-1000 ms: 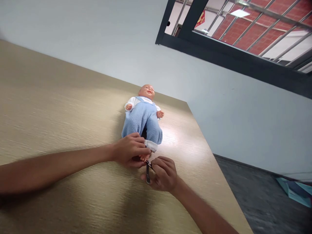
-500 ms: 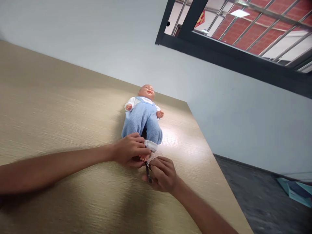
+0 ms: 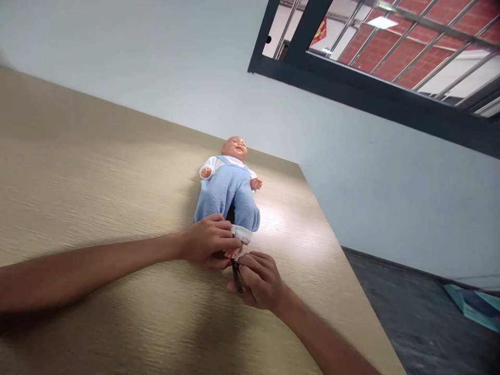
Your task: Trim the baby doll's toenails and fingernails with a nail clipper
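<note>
A baby doll [image 3: 228, 190] in blue fleece overalls and a white shirt lies on its back, head towards the wall. My left hand [image 3: 209, 240] is closed around one of its feet, below the white trouser cuff [image 3: 241, 234]. Bare toes [image 3: 232, 253] stick out past my fingers. Between the thumb and fingers of my right hand [image 3: 258, 280] is a dark nail clipper [image 3: 236, 277], its jaws at the tips of the toes. The lever lies close to the body of the clipper. The doll's other foot is hidden behind my left hand.
The wooden table [image 3: 117, 172] meets a pale wall [image 3: 156, 57] at the back, and its right edge slants down towards me. Beyond that edge lies a dark floor [image 3: 386, 291] with a teal object [image 3: 474, 307]. A barred window [image 3: 383, 57] is at upper right.
The clipper's lever stood apart from its body before and is now pressed down against it by my right hand. My left hand and the doll have stayed in place.
</note>
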A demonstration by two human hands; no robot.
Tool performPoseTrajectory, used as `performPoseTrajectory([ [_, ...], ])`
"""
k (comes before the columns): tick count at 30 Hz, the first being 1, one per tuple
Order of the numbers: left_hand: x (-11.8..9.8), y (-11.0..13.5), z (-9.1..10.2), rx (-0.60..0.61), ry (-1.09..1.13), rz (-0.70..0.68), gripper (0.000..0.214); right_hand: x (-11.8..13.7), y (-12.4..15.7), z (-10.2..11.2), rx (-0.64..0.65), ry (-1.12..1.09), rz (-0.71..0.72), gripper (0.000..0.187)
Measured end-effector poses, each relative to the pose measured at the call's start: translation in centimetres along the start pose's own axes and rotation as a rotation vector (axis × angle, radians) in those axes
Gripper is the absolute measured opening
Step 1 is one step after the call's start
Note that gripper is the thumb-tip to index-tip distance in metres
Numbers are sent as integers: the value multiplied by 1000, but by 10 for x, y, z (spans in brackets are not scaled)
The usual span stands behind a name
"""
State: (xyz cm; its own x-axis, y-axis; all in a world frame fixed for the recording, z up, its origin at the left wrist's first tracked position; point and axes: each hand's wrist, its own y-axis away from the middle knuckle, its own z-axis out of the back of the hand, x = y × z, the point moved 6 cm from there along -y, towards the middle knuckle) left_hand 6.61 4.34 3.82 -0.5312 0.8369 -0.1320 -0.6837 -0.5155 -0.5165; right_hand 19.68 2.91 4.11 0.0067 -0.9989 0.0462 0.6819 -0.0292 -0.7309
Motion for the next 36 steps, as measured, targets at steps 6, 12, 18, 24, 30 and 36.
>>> performPoseTrajectory([
  [6,-1,-1,1,-2,-5,-8,12,-1,-1,0,-44,-10,-88,17],
  [12,-2,-1,1,-4,-6,-12,13,2,-2,-1,-35,36,-88,19],
  [18,-1,0,-1,11,-4,-9,12,3,1,-5,20,32,-54,17],
  [24,1,1,-2,40,24,-9,20,-7,11,4,-193,-111,-182,25],
  [30,-7,-2,1,84,97,-7,16,-19,14,13,-400,-310,-375,24],
  [36,-46,-7,7,221,147,-110,5,-46,28,28,-796,-397,-594,37],
])
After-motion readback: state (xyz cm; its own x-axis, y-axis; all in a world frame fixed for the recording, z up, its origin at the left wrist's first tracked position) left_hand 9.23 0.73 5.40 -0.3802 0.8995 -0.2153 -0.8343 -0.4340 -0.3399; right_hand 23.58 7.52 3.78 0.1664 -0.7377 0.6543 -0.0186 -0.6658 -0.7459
